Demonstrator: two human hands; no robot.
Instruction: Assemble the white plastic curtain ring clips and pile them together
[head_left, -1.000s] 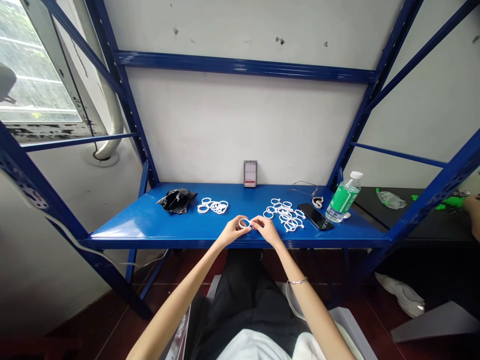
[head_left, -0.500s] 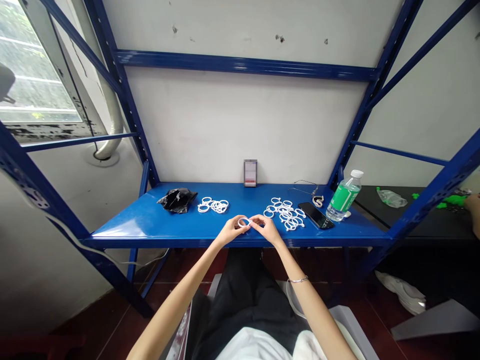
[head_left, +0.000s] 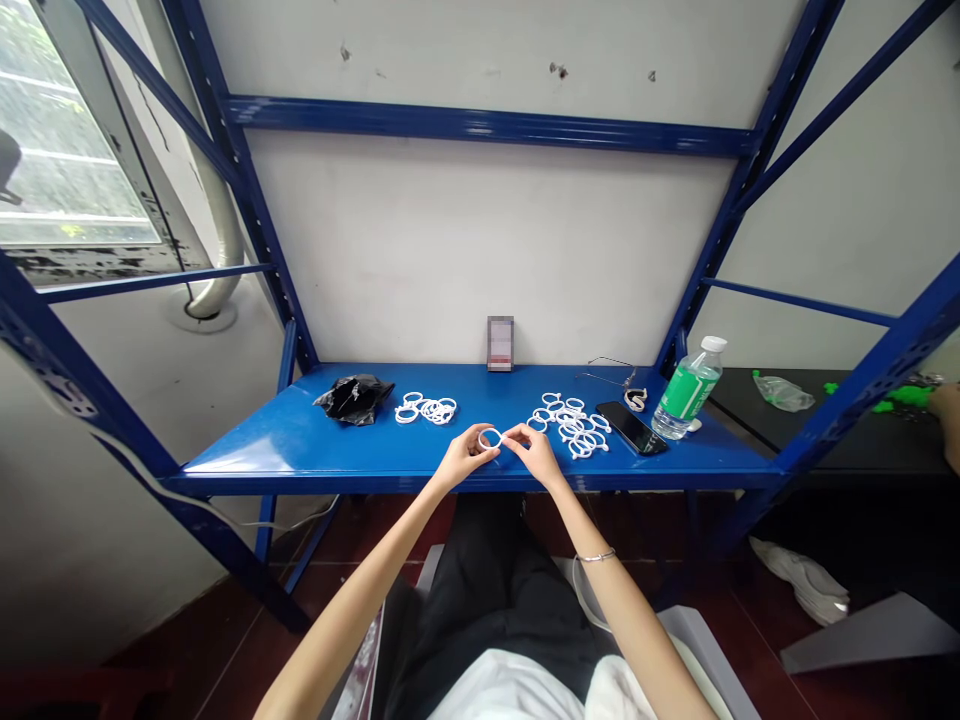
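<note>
Just above the front of the blue tabletop, a white plastic ring (head_left: 491,431) is held up between my two hands. My left hand (head_left: 462,457) pinches its left side between thumb and fingers. My right hand (head_left: 535,453) is closed in a pinch at its right side; what lies right between those fingertips is too small to make out. To the right is a loose pile of white rings with small knobs (head_left: 576,437). A smaller cluster of white rings (head_left: 438,411) lies beyond my left hand.
On the blue table (head_left: 300,450) are a crumpled black plastic bag (head_left: 355,399), a black phone (head_left: 632,429), a water bottle (head_left: 685,390) and glasses (head_left: 626,384). A small upright screen (head_left: 500,344) leans against the wall. Another person's hand (head_left: 946,420) shows at the far right.
The ring has turned slightly and shifted a little to the right between my hands. My right hand has moved slightly right and up. The piles stay as they were.
</note>
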